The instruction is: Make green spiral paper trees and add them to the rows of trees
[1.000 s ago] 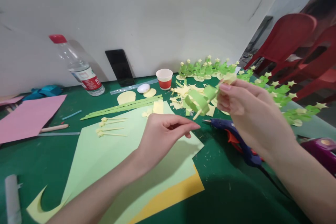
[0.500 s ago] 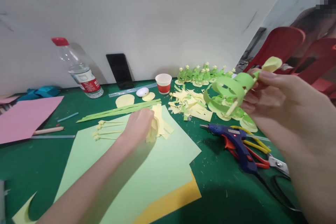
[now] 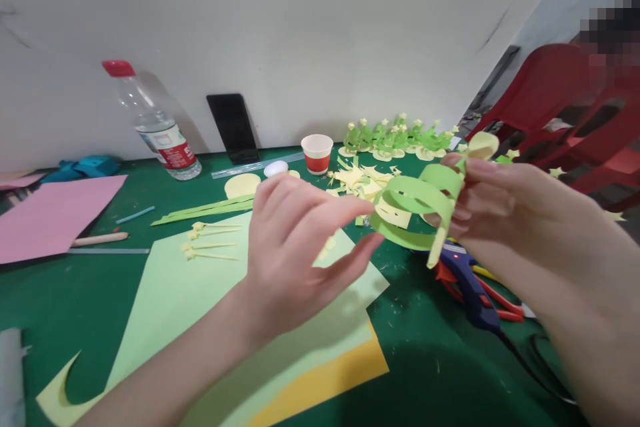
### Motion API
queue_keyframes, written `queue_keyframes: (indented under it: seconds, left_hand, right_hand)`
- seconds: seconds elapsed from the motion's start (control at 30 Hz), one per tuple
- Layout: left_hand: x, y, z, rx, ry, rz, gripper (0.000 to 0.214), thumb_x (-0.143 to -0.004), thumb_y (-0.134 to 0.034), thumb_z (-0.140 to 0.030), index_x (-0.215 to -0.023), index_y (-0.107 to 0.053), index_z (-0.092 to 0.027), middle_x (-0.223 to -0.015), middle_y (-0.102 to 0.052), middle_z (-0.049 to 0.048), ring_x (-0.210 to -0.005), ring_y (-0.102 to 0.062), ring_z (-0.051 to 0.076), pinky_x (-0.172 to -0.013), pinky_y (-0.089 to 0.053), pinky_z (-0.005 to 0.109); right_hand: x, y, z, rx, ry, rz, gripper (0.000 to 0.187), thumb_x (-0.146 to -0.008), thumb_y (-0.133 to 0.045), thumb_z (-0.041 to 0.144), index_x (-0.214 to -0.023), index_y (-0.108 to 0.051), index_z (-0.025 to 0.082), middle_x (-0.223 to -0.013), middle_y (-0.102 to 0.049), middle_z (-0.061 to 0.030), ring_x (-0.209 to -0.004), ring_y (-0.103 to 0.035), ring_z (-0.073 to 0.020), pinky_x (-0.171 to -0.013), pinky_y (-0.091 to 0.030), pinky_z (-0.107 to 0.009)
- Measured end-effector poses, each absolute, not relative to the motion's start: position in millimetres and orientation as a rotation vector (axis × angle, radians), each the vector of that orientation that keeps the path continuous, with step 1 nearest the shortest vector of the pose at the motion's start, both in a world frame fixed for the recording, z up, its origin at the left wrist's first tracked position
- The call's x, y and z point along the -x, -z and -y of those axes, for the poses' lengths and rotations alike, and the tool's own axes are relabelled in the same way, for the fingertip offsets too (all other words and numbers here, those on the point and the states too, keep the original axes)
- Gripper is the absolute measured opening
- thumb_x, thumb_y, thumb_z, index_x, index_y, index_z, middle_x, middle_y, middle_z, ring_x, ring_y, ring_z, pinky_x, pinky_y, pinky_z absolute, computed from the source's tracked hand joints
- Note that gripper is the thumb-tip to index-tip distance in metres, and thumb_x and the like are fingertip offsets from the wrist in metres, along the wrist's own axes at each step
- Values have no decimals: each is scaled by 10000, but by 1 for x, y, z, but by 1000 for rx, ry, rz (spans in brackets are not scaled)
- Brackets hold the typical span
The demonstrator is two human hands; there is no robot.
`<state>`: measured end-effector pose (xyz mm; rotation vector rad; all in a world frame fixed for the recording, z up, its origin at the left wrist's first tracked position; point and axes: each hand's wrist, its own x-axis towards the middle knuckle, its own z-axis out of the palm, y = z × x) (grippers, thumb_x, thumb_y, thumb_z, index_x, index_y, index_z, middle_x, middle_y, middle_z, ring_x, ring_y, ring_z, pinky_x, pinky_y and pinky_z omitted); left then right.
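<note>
My right hand (image 3: 500,200) is closed on a green paper spiral (image 3: 410,193) that winds loosely around a pale yellow rolled paper stick (image 3: 440,233). A pale yellow paper piece (image 3: 483,145) pokes up above my right fingertips. My left hand (image 3: 295,253) hovers over the light green paper sheet (image 3: 165,280), thumb and forefinger apart at the spiral's wide left loop. The forefinger tip appears to touch the loop's edge. Several yellow sticks with star tips (image 3: 210,252) lie on the sheet, left of my left hand.
Small finished paper spirals (image 3: 400,137) stand along the wall beside yellow scraps (image 3: 363,177). A blue glue gun (image 3: 467,280) with a cord and red-handled pliers (image 3: 500,303) lie under my right forearm. A paper cup (image 3: 317,153), phone (image 3: 233,128) and water bottle (image 3: 165,140) stand behind.
My left hand has left the yellow paper strips, risen and moved right to the spiral. My right hand has brought the spiral slightly left and lower, tilting it more upright.
</note>
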<state>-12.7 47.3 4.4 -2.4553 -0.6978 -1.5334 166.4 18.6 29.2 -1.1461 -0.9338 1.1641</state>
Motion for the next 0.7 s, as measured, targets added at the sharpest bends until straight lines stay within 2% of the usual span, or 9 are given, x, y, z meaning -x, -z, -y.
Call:
queue_keyframes:
  seconds: [0.17, 0.37, 0.47, 0.7]
  left_hand:
    - [11, -11, -48, 2252, 1373, 532, 122, -689, -682, -173, -761, -603, -232, -526, -468, -48, -540, -397, 119, -590, -359, 292]
    - [6, -9, -54, 2109, 1446, 483, 126, -668, -696, -140, -640, -610, -228, -462, -433, -66, -502, -338, 110, -559, -295, 295]
    - [10, -10, -52, 2143, 1444, 439, 164, -692, -667, -81, -617, -613, -216, -463, -443, -70, -504, -356, 101, -567, -289, 299]
    - [18, -13, -43, 2278, 1540, 460, 209, -764, -580, -63, -672, -670, -228, -414, -345, -65, -498, -387, 107, -555, -287, 302]
  right_hand:
    - [-164, -29, -17, 1092, -1346, 888, 196, -633, -678, 357, -577, -555, 215, -578, -350, 29, -509, -331, -86, -412, -350, -205]
    - [-160, -30, -16, 1048, -1393, 865, 136, -617, -700, 320, -614, -613, 216, -530, -371, 44, -470, -327, -66, -395, -355, -176]
    - [-161, -31, -16, 1077, -1372, 863, 171, -616, -700, 328, -583, -583, 208, -545, -383, 39, -484, -341, -71, -398, -361, -177]
    - [-163, -33, -15, 1109, -1247, 908, 180, -655, -651, 307, -556, -543, 201, -559, -362, 28, -469, -338, -81, -383, -367, -216]
